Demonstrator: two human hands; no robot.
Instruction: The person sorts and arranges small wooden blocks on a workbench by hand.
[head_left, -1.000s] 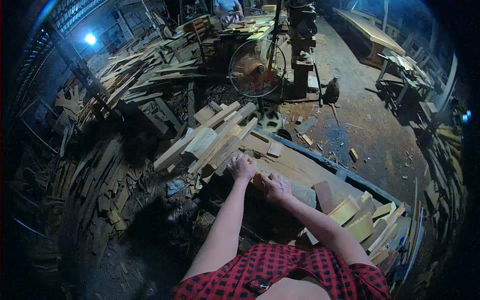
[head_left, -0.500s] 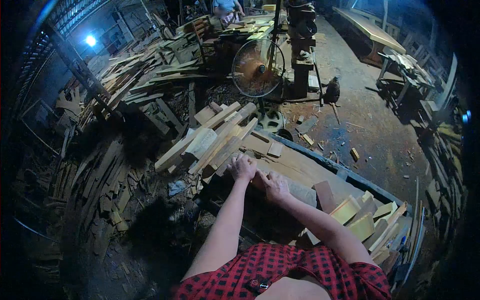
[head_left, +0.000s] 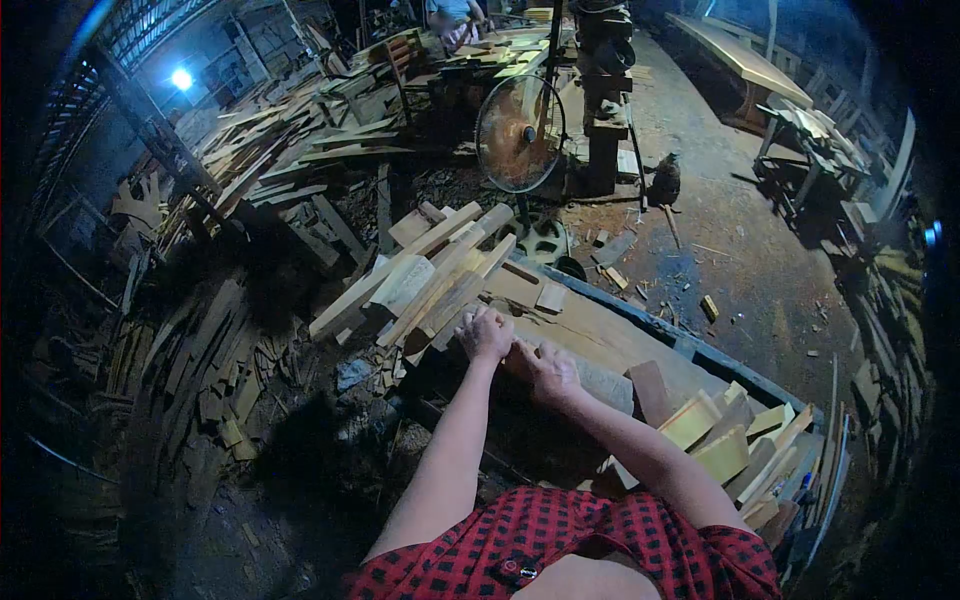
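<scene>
Over the near edge of the wooden workbench (head_left: 590, 325), my left hand (head_left: 485, 333) is closed, its fingers curled at the end of a small brown piece of wood (head_left: 519, 360). My right hand (head_left: 553, 374) is closed on the same piece, just to the right. Most of that piece is hidden by my hands and the shadow below them. A rounded length of wood (head_left: 603, 383) lies right of my right hand. Just beyond my left hand, several boards (head_left: 425, 275) are stacked across the bench's left end.
Cut wood blocks (head_left: 722, 450) are heaped at the bench's right end, and a small block (head_left: 550, 298) lies on its top. A standing fan (head_left: 520, 135) is behind the bench. Scrap wood (head_left: 215, 370) covers the left floor. Another person (head_left: 455, 18) is far back.
The fan's head has swung to the right. My hands have stayed almost in place, still closed on the wood piece.
</scene>
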